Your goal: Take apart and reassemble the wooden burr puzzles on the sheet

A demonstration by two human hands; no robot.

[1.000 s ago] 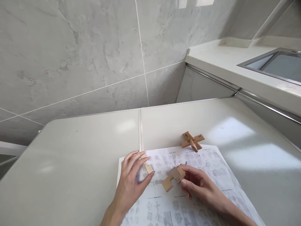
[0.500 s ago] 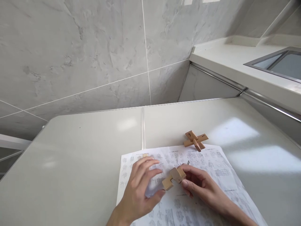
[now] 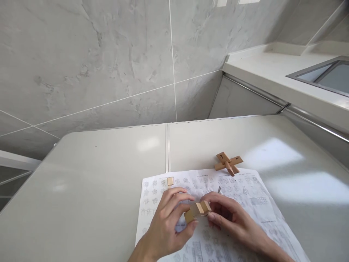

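Note:
Notched light-wood puzzle pieces (image 3: 196,210), joined at an angle, are held above the paper between both hands. My right hand (image 3: 234,216) grips their right end between thumb and fingers. At the left end, the thumb and index finger of my left hand (image 3: 170,222) close around the wood, its other fingers curved above. Under the hands lies a printed instruction sheet (image 3: 152,211) with rows of small drawings. Beyond my left fingers, a small wooden block (image 3: 170,181) rests on the sheet. A crossed wooden puzzle assembly (image 3: 227,163) with numbers on it stands at the sheet's far edge.
The pale table (image 3: 109,182) has a metal seam (image 3: 167,149) running across it. Behind it rises a grey tiled wall (image 3: 122,54). At the right is a white counter (image 3: 253,65) with a metal-framed inset (image 3: 324,74).
My left hand has moved right and closed on the left end of the pieces, which have turned and shifted slightly left. The small block on the sheet now shows more fully.

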